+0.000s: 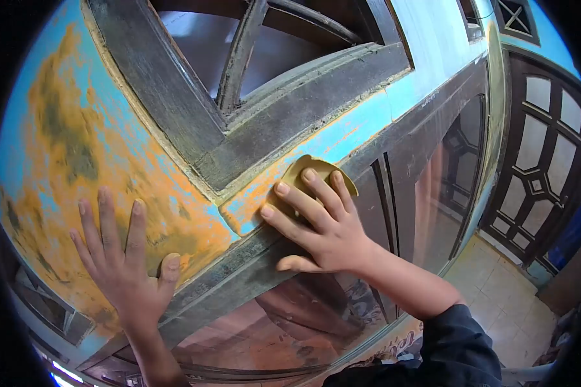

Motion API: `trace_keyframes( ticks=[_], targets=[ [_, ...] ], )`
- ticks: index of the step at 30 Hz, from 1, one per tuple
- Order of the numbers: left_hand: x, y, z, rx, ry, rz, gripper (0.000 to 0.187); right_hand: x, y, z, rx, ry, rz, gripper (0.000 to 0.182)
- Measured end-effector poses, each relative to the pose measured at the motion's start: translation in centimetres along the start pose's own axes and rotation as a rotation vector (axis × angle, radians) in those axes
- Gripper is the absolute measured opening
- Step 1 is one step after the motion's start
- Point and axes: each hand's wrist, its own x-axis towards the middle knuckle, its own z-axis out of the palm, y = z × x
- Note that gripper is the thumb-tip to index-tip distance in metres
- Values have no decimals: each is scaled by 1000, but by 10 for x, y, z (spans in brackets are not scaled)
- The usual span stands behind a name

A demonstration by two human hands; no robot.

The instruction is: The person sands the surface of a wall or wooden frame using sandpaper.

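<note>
My right hand (326,232) presses a curled tan sheet, which looks like sandpaper (295,173), against the narrow painted wall strip (361,132) between two dark wooden frames. Its fingers lie stretched over the sheet, and the thumb sticks out to the left. To the left, my left hand (122,264) is open, its fingers spread on or just over the worn wall (71,213). Blue, orange and dark patches show through the paint there. Whatever surface lies under the sheet is hidden.
Above is a dark wooden window frame (303,97) with crossing bars. Below the strip runs a wooden-framed glass panel (258,335) with reflections. A dark door (536,155) with pale panes stands at the right, over a tiled floor (490,284).
</note>
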Motion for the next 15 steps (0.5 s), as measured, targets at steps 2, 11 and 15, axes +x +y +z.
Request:
trace_keyframes(
  ticks=[2, 11, 15],
  targets=[
    [-1, 1, -1, 7, -9, -2, 68, 8, 29, -12, -58, 3, -10, 67],
    [-1, 1, -2, 2, -18, -5, 70, 15, 24, -18, -45, -69, -69, 63],
    [-2, 3, -2, -16, -37, -18, 69, 17, 42, -23, -65, 68, 303, 64]
  ],
)
